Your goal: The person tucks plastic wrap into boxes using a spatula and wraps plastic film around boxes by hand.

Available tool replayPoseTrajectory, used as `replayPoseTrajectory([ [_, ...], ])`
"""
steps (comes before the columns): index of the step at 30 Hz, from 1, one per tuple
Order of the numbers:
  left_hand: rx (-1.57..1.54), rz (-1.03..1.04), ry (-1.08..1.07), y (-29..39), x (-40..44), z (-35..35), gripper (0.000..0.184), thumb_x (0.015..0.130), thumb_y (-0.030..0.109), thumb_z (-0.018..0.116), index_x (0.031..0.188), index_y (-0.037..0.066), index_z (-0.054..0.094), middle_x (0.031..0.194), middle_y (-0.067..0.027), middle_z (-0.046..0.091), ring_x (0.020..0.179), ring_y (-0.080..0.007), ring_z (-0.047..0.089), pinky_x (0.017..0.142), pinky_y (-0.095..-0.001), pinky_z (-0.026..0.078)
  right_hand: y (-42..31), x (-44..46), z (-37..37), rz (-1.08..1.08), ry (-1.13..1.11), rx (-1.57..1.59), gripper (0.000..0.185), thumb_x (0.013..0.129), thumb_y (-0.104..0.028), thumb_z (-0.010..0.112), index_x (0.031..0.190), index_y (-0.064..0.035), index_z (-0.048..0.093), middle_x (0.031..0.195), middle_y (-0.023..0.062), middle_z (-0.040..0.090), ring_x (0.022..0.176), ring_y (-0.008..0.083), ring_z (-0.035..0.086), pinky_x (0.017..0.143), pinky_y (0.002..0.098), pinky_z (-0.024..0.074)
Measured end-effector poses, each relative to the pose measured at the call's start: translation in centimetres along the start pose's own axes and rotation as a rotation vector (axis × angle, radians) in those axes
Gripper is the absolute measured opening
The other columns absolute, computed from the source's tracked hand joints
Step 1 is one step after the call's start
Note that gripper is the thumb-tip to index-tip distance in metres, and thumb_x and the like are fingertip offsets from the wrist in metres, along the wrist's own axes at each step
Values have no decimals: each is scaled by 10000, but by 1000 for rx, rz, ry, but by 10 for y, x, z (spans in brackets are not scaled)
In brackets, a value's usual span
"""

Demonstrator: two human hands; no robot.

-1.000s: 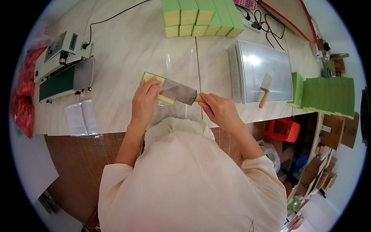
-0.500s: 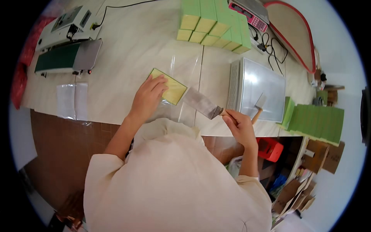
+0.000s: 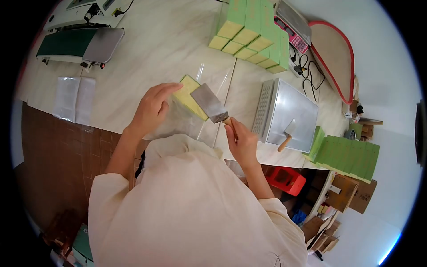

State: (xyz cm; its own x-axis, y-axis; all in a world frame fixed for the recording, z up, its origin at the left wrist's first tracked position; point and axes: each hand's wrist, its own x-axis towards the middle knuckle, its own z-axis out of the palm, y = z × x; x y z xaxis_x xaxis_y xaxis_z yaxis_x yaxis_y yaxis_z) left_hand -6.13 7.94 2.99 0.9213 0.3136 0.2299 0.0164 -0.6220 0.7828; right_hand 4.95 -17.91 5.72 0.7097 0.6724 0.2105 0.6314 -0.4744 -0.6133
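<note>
My right hand [image 3: 242, 141] is closed round the wooden handle of a scraper [image 3: 207, 101] with a broad metal blade. That blade lies over the right part of a flat yellow box [image 3: 188, 99] with a green edge, hiding some of it. Clear plastic film [image 3: 178, 119] spreads around the box on the table. At the box's left side is my left hand [image 3: 153, 107], its fingers stretched out and the thumb apart; the fingertips reach the upper left edge of the box.
A metal plate device [image 3: 293, 111] stands at the right with a second scraper [image 3: 288, 134] on it. Green boxes [image 3: 249, 26] are stacked at the back, and more green boxes [image 3: 347, 153] stand far right. A sealing machine [image 3: 80, 44] and plastic bags [image 3: 73, 100] are at left.
The scraper blade has moved left from beside the box to over it. My left hand has slid off the box's top to its left edge. The camera view has shifted.
</note>
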Motion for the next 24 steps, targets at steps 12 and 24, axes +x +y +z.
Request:
replayPoseTrajectory([
  [12, -109, 242, -276, -7, 35, 8, 212, 700, 126, 790, 905, 173, 767, 1387, -16, 515, 1391, -312, 310, 1122, -450, 306, -11, 10, 1, -41, -139, 31, 207, 924, -117, 640, 1086, 12, 652, 751, 118, 621, 518, 211, 524, 483, 306, 421],
  [24, -439, 27, -352, -10, 49, 21, 116, 795, 177, 754, 789, 62, 743, 1265, -4, 600, 1378, -268, 325, 1049, -393, 387, -9, 10, 0, -20, -189, 58, 198, 964, -141, 585, 1085, -3, 661, 721, 144, 606, 556, 263, 549, 525, 338, 440],
])
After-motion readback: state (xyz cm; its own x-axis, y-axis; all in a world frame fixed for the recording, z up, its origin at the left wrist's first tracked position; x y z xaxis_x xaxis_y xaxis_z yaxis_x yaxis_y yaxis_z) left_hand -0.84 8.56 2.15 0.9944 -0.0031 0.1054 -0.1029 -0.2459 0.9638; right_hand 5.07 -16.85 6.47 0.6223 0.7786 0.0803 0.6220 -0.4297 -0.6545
